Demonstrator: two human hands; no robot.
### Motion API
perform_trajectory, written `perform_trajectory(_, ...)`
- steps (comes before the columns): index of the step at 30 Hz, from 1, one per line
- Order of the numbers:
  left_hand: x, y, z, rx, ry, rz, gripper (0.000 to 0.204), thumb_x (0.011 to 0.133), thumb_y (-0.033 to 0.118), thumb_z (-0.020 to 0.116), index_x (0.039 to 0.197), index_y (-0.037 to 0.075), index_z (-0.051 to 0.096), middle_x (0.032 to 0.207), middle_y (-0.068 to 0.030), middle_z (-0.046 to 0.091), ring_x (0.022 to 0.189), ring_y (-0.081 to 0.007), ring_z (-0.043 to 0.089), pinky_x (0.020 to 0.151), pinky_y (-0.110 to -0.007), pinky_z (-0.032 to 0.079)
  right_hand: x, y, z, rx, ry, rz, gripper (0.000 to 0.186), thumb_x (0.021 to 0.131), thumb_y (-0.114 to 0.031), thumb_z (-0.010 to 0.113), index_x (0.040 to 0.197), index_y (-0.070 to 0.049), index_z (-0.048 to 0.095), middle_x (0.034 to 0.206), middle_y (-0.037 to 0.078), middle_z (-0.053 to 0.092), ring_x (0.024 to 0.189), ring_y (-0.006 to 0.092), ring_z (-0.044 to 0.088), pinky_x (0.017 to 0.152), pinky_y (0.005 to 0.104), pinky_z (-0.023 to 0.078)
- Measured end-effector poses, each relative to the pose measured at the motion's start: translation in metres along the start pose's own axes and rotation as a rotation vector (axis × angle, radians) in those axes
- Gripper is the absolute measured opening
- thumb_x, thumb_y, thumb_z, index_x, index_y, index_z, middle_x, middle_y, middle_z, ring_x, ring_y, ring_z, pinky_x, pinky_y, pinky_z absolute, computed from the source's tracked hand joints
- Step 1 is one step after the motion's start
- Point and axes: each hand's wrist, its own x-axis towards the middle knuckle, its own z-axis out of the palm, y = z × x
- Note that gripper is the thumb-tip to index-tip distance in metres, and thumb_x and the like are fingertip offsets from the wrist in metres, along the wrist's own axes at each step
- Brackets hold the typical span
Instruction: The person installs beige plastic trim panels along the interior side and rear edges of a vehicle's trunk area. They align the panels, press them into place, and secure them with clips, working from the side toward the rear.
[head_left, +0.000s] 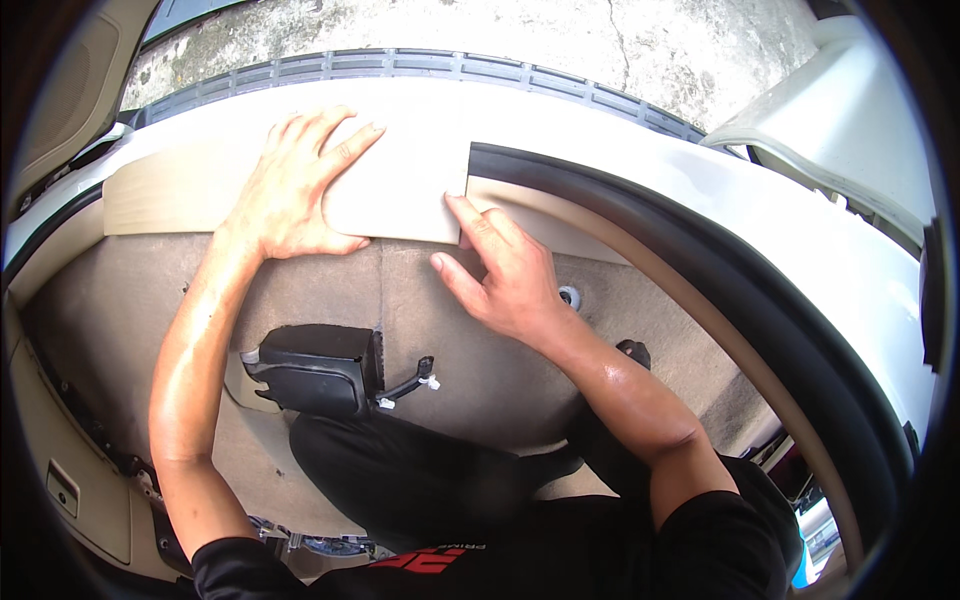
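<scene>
A pale cream rectangular panel [405, 185] lies along the car's door sill, its squared right end meeting a black rubber seal [650, 210]. Spread across the panel is my left hand [290, 195], open, thumb on the lower edge and fingertips toward the top. My right hand [505, 275] touches the panel's right edge with the index finger; its thumb stands apart over the carpet and the other fingers are partly bent, their tips partly hidden. A beige trim section [155, 195] runs leftward from beneath my left hand.
Below are tan carpet [100, 310], a black plastic box [315, 365] with a short cable and white connectors, and my black-clad legs. White painted bodywork [810, 250] curves around the opening; a ridged step [560, 90] and concrete ground [690, 50] lie beyond. Beige interior panels border the left.
</scene>
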Motion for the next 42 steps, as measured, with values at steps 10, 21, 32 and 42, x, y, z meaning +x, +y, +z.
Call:
perform_trajectory(10,-0.005,-0.001,0.013,0.083,0.118,0.042,0.125,0.047,0.05,0.094,0.159,0.021,0.046,0.158,-0.0186,0.04,0.144,-0.0416,0.04,0.12,-0.056,0.033,-0.002,0.007,-0.01,0.366,0.066,0.2,0.057,0.092,-0.017,0.077,0.142,-0.001,0.058,0.104,0.011,0.064,0.074,0.0182,0.062,0.068,0.0316,0.054)
perform_trajectory(21,0.001,0.005,0.006,-0.027,0.119,0.033,0.117,0.045,0.034,0.096,0.153,0.023,0.054,0.158,-0.0191,0.04,0.143,-0.042,0.04,0.12,-0.056,0.032,-0.006,0.014,0.005,0.095,0.199,-0.138,0.042,0.085,-0.009,0.077,0.125,-0.002,0.068,0.117,0.012,0.064,0.109,0.0282,0.062,0.094,0.0395,0.05)
perform_trajectory(32,0.005,-0.002,0.003,-0.125,0.07,-0.018,0.121,0.042,0.032,0.096,0.153,0.015,0.051,0.155,-0.0176,0.043,0.146,-0.0395,0.038,0.124,-0.059,0.027,-0.01,0.04,0.002,-0.063,-0.128,-0.386,0.036,0.087,-0.025,0.075,0.121,-0.014,0.072,0.11,0.001,0.064,0.11,0.0205,0.057,0.108,0.0463,0.035)
perform_trajectory(42,0.038,-0.044,-0.041,-0.479,-0.229,-0.039,0.128,0.033,0.041,0.085,0.153,0.009,0.054,0.148,-0.0207,0.054,0.133,-0.0385,0.054,0.115,-0.047,0.042,-0.01,0.049,-0.003,0.165,-0.116,-0.344,0.039,0.085,-0.031,0.078,0.116,-0.009,0.067,0.107,0.008,0.06,0.107,0.0256,0.059,0.111,0.0482,0.04)
